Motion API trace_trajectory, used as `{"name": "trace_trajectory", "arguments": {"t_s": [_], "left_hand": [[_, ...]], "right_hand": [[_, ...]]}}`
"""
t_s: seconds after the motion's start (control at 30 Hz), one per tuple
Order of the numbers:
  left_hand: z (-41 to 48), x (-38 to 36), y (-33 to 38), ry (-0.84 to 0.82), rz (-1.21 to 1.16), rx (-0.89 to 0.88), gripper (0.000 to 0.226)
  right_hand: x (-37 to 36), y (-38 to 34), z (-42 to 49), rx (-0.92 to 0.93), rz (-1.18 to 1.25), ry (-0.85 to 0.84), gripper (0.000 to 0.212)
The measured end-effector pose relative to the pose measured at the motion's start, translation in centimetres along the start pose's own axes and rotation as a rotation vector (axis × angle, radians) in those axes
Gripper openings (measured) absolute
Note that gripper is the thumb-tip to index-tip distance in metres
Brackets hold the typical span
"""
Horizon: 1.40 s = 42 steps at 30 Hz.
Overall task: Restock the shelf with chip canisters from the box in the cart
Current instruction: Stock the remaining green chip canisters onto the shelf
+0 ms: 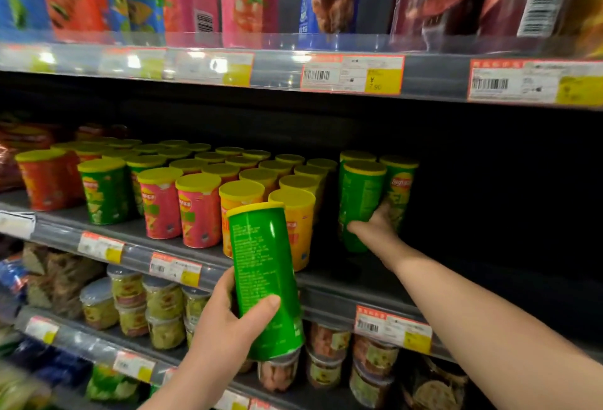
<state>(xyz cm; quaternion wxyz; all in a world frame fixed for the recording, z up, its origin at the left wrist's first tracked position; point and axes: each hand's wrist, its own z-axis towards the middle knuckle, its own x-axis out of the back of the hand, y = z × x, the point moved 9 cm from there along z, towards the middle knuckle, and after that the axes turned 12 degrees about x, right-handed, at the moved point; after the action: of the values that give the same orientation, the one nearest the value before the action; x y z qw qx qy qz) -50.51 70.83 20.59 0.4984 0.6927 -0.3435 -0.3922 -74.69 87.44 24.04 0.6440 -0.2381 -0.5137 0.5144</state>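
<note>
The left grip (228, 318) is curled round a glossy green canister (266, 279), a cylinder with a yellow plastic lid and fine print down its side, held tilted before the middle shelf (329, 300). The right grip (375, 225) wraps the base of a shelved canister (359, 194), beside a Lay's-logo canister (400, 187). A price tag (352, 74) reads ¥7.90

bright overhead glare on price strips (352, 74); blurred, bowed edges; dark recess.
</note>
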Motion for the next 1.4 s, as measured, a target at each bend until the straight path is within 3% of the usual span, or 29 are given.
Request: {"name": "trace_trajectory", "arguments": {"t_s": [0.27, 0.5, 0.7, 0.8, 1.13, 1.4], "left_hand": [[1.1, -0.3, 1.3, -0.048, -0.015, -0.047, 0.042], [1.9, 0.1, 1.9, -0.093, -0.031, -0.054, 0.067], [2.6, 0.7, 1.9, -0.092, -0.007, -0.054, 0.044], [2.8, 0.9, 2.0, -0.105, -0.026, -0.046, 0.043], [3.6, 1.2, 2.2, -0.118, -0.019, -0.062, 0.039], [3.9, 1.3, 2.5, -0.124, 0.006, -0.083, 0.037]], "right_hand": [[0.1, 1.0, -0.4, -0.056, -0.101, -0.059, 0.086], [-0.4, 1.2, -0.8, -0.102, -0.148, -0.092, 0.095], [-0.3, 1.0, -0.7, -0.126, -0.148, -0.046, 0.096], [-0.5, 1.0, -0.7, -0.145, -0.156, -0.074, 0.087], [-0.3, 1.1, 0.6, -0.160, -0.287, 0.062, 0.063], [-0.3, 0.7, 2.0, -0.232, -0.492, 0.054, 0.065]]}}
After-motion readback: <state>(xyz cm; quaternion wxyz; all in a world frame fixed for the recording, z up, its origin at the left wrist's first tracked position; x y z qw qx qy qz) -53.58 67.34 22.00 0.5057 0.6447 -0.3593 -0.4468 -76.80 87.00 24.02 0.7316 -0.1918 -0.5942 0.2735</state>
